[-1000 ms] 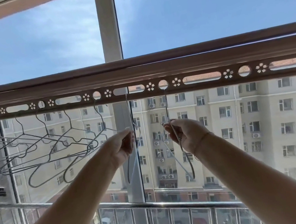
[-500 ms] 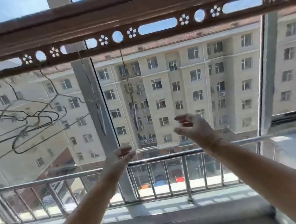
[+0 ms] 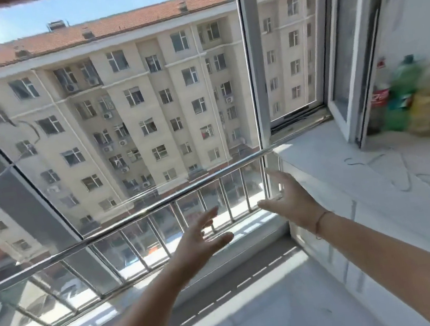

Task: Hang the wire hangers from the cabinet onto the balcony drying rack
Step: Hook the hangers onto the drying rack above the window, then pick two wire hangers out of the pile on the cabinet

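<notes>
The left hand (image 3: 199, 236) and right hand (image 3: 292, 199) were up at the drying rack a second ago. Now they have been lowered, and the rack is not seen. The fingers are spread wide and nothing is held, so that pair looks done. More wire hangers (image 3: 402, 179), a bit blurry, are lying in the middle of the cabinet (image 3: 332, 169) top. They are likely to be picked up next. Bottles (image 3: 404, 94) are kept at its back edge. Open room is left in between.
</notes>
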`<state>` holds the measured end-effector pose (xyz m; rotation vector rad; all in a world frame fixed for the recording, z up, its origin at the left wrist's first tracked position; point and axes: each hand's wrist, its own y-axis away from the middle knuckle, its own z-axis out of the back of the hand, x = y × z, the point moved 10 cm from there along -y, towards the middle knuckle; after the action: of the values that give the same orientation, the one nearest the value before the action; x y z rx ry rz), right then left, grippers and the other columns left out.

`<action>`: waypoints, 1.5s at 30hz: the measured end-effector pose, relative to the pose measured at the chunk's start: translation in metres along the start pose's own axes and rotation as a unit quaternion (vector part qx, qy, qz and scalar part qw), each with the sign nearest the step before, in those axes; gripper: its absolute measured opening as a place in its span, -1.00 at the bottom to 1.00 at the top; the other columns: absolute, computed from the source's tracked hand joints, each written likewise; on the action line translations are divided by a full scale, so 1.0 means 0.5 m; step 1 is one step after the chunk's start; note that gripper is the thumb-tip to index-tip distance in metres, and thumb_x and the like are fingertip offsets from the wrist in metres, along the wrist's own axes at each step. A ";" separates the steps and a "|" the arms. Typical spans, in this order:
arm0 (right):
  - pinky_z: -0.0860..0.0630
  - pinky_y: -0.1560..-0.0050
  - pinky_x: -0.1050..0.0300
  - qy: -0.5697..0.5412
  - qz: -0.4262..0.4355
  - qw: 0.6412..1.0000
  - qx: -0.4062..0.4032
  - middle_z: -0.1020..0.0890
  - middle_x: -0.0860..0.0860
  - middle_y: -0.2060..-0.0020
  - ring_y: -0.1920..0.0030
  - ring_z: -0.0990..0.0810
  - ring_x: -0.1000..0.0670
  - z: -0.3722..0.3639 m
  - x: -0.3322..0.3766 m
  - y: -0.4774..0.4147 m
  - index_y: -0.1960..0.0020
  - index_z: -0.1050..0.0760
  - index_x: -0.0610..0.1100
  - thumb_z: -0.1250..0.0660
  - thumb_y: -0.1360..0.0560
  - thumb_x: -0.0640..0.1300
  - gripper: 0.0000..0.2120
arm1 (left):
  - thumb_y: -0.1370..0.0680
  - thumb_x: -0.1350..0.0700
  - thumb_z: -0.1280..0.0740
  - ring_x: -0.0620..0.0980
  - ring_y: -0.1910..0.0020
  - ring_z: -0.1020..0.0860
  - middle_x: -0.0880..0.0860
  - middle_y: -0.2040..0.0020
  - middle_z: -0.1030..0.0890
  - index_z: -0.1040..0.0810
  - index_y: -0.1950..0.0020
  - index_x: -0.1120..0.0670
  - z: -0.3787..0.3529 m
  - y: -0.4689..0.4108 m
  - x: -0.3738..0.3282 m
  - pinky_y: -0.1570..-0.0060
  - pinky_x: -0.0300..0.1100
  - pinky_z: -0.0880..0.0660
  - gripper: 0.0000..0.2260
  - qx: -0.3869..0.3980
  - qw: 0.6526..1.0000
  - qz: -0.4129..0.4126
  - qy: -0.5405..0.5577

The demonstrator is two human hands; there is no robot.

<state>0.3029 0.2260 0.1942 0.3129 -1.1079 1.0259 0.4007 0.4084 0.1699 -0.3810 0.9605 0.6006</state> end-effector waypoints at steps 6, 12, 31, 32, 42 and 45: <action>-0.27 -0.37 0.03 0.000 -0.104 0.992 -0.066 -0.27 -0.02 -0.40 -0.40 -0.24 -0.01 0.222 -0.217 0.071 -0.43 -0.20 0.00 -0.43 -0.39 -0.08 -0.31 | -0.41 0.07 -0.47 -0.14 -0.26 -0.44 -0.11 -0.29 -0.46 -0.35 -0.42 -0.01 -0.258 -0.098 -0.070 -0.06 -0.51 -0.35 -0.39 0.070 0.997 -0.015 0.031; -0.22 -0.37 0.10 -0.002 -0.191 0.976 -0.106 -0.27 -0.01 -0.39 -0.42 -0.23 0.00 0.417 -0.421 0.161 -0.43 -0.20 0.00 -0.43 -0.39 -0.04 -0.31 | -0.42 0.16 -0.46 -0.13 -0.23 -0.45 -0.13 -0.22 -0.50 -0.41 -0.31 -0.04 -0.498 -0.175 -0.151 0.03 -0.57 -0.36 -0.50 0.114 0.990 -0.023 0.080; -0.43 -0.08 0.17 0.110 -0.369 0.908 -0.165 -0.54 -0.01 0.05 -0.06 -0.55 -0.06 0.771 -0.859 0.346 -0.06 -0.59 -0.11 -0.42 -0.35 -0.21 -0.72 | -0.42 -0.02 -0.46 -0.18 -0.21 -0.49 -0.15 -0.20 -0.56 -0.51 -0.26 -0.08 -0.986 -0.354 -0.171 -0.24 -0.16 -0.42 -0.58 0.247 0.965 0.061 0.067; -0.45 -0.09 0.14 0.126 -0.372 0.905 -0.162 -0.56 -0.02 0.05 -0.06 -0.55 -0.07 0.776 -0.878 0.339 -0.05 -0.60 -0.10 -0.42 -0.34 -0.20 -0.72 | -0.42 -0.02 -0.46 -0.18 -0.21 -0.49 -0.14 -0.20 -0.56 -0.51 -0.26 -0.07 -1.002 -0.372 -0.173 -0.23 -0.16 -0.42 -0.59 0.254 0.963 0.061 0.066; -0.26 0.02 0.15 0.301 -0.395 0.866 -0.056 -0.54 0.08 0.05 -0.13 -0.44 -0.01 0.774 -0.999 0.265 0.02 -0.59 0.05 -0.37 -0.38 -0.03 -0.82 | -0.45 0.00 -0.43 -0.18 -0.15 -0.52 -0.13 -0.13 -0.60 -0.54 -0.21 -0.03 -1.152 -0.580 -0.216 -0.16 -0.18 -0.46 -0.66 0.309 0.948 0.049 0.054; -0.16 0.11 0.17 0.302 -0.394 0.867 -0.056 -0.54 0.10 0.07 -0.10 -0.45 0.00 0.771 -1.017 0.260 0.06 -0.59 0.03 -0.36 -0.38 -0.06 -0.86 | -0.46 0.01 -0.42 -0.16 -0.14 -0.54 -0.10 -0.12 -0.61 -0.55 -0.21 0.01 -1.198 -0.636 -0.228 -0.14 -0.21 -0.46 -0.67 0.330 0.942 0.044 0.044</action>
<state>-0.0631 -0.2283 -0.0949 0.2821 -0.3805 0.2712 0.1650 -0.2040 -0.0356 0.2379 1.2063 0.3110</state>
